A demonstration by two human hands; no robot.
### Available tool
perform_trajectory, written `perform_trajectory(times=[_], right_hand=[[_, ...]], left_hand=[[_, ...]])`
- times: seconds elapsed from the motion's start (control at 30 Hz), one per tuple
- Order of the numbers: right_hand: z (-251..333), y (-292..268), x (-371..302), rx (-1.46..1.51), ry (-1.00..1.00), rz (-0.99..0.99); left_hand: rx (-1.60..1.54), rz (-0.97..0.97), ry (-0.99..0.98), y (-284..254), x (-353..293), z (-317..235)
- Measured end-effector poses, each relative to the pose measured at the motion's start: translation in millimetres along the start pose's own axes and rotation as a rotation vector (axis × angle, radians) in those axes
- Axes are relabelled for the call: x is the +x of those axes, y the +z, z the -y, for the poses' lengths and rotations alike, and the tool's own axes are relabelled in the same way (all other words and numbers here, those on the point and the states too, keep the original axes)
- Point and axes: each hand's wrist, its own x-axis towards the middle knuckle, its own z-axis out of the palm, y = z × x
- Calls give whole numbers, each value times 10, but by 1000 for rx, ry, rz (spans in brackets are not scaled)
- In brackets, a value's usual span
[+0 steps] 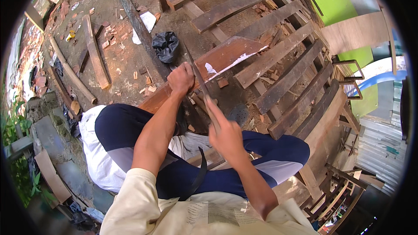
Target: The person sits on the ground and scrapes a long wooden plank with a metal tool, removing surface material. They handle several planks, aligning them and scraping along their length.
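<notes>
A reddish-brown board [230, 56] with pale chipped patches along one edge slants across in front of my knees. My left hand [180, 79] is closed at the board's upper edge and holds it. My right hand [226, 137], slightly blurred, is wrapped round the handle of a long, narrow, dark blade [201, 80]. The blade points away from me and crosses the board just right of my left hand. Its cutting edge is too unclear to tell whether it is toothed. Beneath my hands, a short wooden piece [199, 102] is partly hidden.
Slatted wooden frames [278, 65] fill the right side. A black plastic bag [165, 47] lies beyond my left hand, beside a long dark beam [138, 24]. Loose planks [95, 52] and wood chips litter the dirt at left. A stone block wall [50, 124] stands near my left knee.
</notes>
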Motion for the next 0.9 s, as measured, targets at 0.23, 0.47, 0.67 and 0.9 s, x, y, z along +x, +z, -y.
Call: perform_trajectory(times=[0.23, 0.47, 0.67, 0.9], right_hand=[[-112, 215, 606, -114, 90, 12], [32, -64, -168, 51, -46, -28], [-21, 140, 513, -77, 96, 16], [112, -128, -189, 40, 21, 17]], left_hand=[[-36, 29, 54, 81, -65, -13], [-8, -9, -6, 34, 14, 86], [-17, -5, 31, 81, -41, -68], [17, -41, -9, 76, 4, 121]])
